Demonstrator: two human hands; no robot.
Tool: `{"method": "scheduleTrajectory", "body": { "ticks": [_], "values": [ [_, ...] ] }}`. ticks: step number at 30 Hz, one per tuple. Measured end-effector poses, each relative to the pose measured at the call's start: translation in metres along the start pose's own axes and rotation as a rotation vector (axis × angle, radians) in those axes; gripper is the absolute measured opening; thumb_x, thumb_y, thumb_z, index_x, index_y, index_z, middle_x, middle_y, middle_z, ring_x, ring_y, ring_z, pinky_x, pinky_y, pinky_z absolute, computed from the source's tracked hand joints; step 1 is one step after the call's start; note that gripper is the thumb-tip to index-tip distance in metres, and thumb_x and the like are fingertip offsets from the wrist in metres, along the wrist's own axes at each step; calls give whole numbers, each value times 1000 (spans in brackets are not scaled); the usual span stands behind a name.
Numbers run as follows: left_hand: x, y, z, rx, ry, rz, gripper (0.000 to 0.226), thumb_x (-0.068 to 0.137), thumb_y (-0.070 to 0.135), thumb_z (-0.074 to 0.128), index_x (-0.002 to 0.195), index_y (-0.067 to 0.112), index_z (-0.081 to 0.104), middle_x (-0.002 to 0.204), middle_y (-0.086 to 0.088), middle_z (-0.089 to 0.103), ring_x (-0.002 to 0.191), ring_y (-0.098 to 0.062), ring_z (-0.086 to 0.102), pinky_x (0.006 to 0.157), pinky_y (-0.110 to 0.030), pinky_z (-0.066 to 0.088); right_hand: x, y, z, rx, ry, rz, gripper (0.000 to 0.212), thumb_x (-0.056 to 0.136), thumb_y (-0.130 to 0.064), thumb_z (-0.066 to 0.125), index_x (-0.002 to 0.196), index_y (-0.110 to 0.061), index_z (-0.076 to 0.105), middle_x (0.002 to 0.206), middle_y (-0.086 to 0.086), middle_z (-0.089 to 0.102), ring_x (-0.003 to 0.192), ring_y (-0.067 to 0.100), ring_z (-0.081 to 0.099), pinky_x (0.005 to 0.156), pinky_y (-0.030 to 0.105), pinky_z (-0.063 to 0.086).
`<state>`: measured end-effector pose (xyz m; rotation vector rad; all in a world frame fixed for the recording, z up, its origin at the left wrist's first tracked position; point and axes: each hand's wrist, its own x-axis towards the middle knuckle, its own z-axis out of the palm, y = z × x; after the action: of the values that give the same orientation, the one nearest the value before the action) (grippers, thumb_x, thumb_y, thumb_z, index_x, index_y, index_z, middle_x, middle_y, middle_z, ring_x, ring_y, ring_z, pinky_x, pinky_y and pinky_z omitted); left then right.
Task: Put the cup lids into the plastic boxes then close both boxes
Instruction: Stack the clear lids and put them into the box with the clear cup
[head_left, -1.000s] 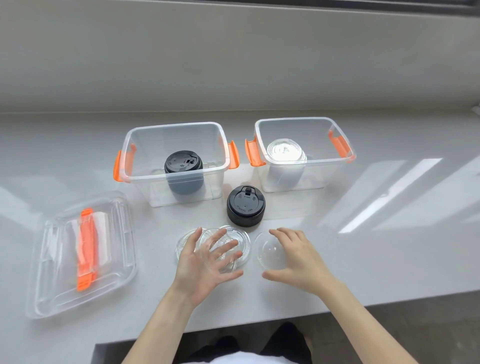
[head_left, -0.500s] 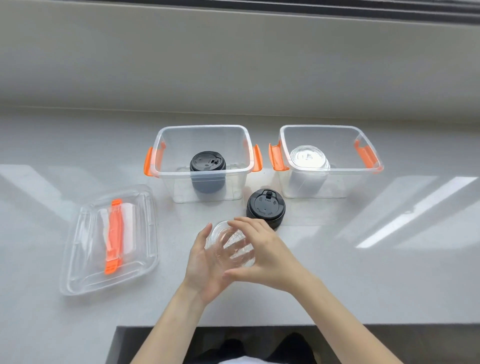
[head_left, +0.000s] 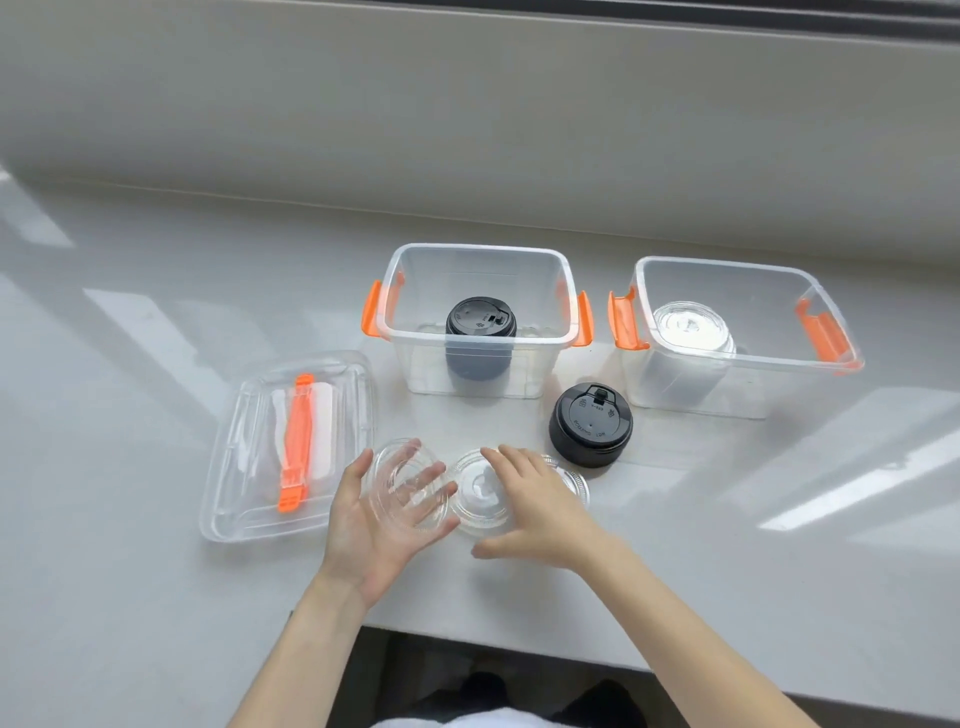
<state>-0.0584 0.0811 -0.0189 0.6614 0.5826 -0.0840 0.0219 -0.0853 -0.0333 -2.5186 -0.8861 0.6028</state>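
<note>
Two clear plastic boxes were seen open on the grey counter (head_left: 156, 597), side by side near the back wall: the left box (head_left: 480, 325) with orange latches held a stack of black lids (head_left: 480, 338), and the right box (head_left: 743, 332) held a stack of clear lids (head_left: 691, 332). A further stack of black lids (head_left: 591, 423) was parked on the counter between the two boxes, just in front of them. A clear box cover with an orange handle (head_left: 291, 447) was lying on the counter left of the hands; whether a second cover was stacked under it could not be told. The path from the hands to the left box was partly blocked by nothing but its near wall. The left hand (head_left: 384, 519) was spread open, palm up and tilted, with a clear domed lid (head_left: 405, 486) cupped against the fingers. The right hand (head_left: 540, 509) was open and loosely curved, fingers laid on top of a flat clear lid (head_left: 480, 493) resting on the counter, with another clear rim (head_left: 574, 480) showing just beyond the knuckles. The two clear lids near the hands were touching at their edges.
</note>
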Motion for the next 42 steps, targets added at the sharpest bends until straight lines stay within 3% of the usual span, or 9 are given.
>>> {"method": "scheduleTrajectory", "body": {
  "ticks": [3,8,11,19,23,29,34,38,42],
  "values": [
    [-2,-1,-3,4,17,0,46,77,52,46,108,22,62,131,-19,53,115,-38,53,99,-54,38,8,-1,9,-126,4,-3,99,70,-42,67,146,-17,9,155,12,13,143,26,9,116,36,11],
    [1,-4,-3,48,32,16,47,72,52,50,106,23,64,116,-14,59,107,-34,55,91,-49,43,13,4,4,-9,89,36,91,70,-29,67,144,-14,15,146,9,33,132,27,24,110,35,28],
    [4,-4,-1,60,50,34,43,79,51,44,107,24,61,110,-11,58,100,-30,55,84,-45,45,12,6,-3,-50,106,20,92,67,-33,70,142,-17,19,138,5,42,126,25,29,105,33,30],
    [5,-4,3,36,87,36,42,83,51,41,109,23,60,116,-14,56,107,-32,54,85,-48,46,22,-6,10,-55,23,28,106,67,-48,69,146,-20,5,156,11,11,142,28,8,117,39,12],
    [2,-1,1,5,103,47,41,82,51,41,106,23,60,115,-13,56,106,-32,54,83,-46,46,28,-5,12,-45,98,18,96,70,-44,66,144,-14,13,147,7,33,134,26,27,111,34,22],
    [-1,0,2,-44,152,78,41,82,51,41,105,22,60,116,-15,56,107,-35,55,85,-48,45,22,-7,-16,105,351,-15,94,66,-41,74,140,-10,26,140,7,42,128,26,35,107,30,27],
    [1,-4,19,-159,72,-26,52,80,53,44,108,13,62,117,-18,61,106,-38,57,97,-55,40,1,-24,-35,431,186,-95,98,57,-44,80,139,-20,31,132,-7,43,125,10,38,103,19,28],
    [7,-9,28,-207,-76,-63,59,78,55,43,112,10,61,112,-18,63,99,-34,60,92,-51,42,-9,-30,-34,403,139,-156,95,60,-36,82,139,-21,31,132,-11,42,127,6,34,101,16,26],
    [10,-14,29,-164,-73,-68,53,73,50,48,110,13,58,112,-17,60,96,-34,61,85,-49,46,-13,-16,-36,346,78,-127,100,59,-38,82,140,-24,26,137,-10,37,130,4,26,106,20,23]
  ]
}}
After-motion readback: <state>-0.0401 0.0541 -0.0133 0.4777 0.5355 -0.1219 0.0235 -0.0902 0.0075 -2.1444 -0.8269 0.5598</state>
